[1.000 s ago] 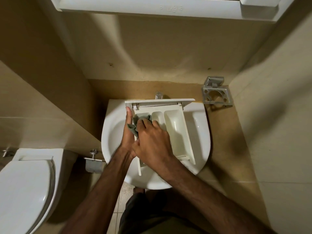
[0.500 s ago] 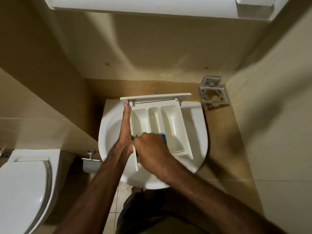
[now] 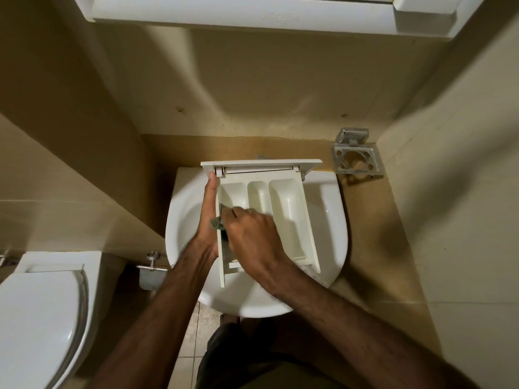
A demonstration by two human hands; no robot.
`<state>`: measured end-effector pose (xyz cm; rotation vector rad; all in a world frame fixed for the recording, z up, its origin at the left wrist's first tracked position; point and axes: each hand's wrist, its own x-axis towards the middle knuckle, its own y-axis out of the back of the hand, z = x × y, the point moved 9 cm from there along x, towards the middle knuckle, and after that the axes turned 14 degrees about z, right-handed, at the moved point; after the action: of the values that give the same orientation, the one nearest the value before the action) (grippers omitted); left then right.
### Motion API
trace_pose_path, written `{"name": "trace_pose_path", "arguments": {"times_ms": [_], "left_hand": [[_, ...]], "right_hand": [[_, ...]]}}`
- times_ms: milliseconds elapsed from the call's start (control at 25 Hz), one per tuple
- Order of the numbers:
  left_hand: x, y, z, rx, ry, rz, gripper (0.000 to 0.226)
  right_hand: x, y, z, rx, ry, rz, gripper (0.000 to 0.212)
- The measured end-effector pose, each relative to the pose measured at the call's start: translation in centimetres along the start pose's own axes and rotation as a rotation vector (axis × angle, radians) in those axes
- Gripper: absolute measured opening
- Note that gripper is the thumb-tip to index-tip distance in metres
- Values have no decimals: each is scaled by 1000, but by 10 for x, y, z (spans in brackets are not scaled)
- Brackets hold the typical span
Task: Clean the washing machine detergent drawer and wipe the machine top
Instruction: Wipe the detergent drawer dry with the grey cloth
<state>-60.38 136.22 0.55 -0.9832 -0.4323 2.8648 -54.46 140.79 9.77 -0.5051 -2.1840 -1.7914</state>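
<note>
Over the white ceramic basin [image 3: 325, 220], our left hand [image 3: 208, 217], fingers straight, braces the white three-compartment plastic detergent drawer [image 3: 286, 209]; our right hand [image 3: 252, 234], fingers curled, grips a grey-green cloth [image 3: 216, 223], scrubbing the left compartment; the middle one likely comes next.

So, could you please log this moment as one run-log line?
step: scrubbing drawer | left hand: steadies detergent drawer side | right hand: presses green cloth into left compartment | location: over sink
</note>
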Motion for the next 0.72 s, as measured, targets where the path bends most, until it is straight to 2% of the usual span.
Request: {"name": "trace_pose_path", "arguments": {"times_ms": [80,200,400,520,640,720], "left_hand": [[-7,-3,-11,20,19,24,48],[-17,-15,-16,-106,65,-27,65],[-30,-21,-17,-82,149,-127,75],[-36,-28,-15,-96,156,-139,75],[-29,-31,-14,-163,118,-146,68],[-28,-33,-16,-155,119,-159,67]], "right_hand": [[17,10,4,-16,19,193,18],[25,20,19,7,23,377,11],[13,40,47,28,-217,560,16],[12,41,45,30,-223,528,18],[3,26,21,19,-97,323,23],[7,24,19,21,-121,195,24]]}}
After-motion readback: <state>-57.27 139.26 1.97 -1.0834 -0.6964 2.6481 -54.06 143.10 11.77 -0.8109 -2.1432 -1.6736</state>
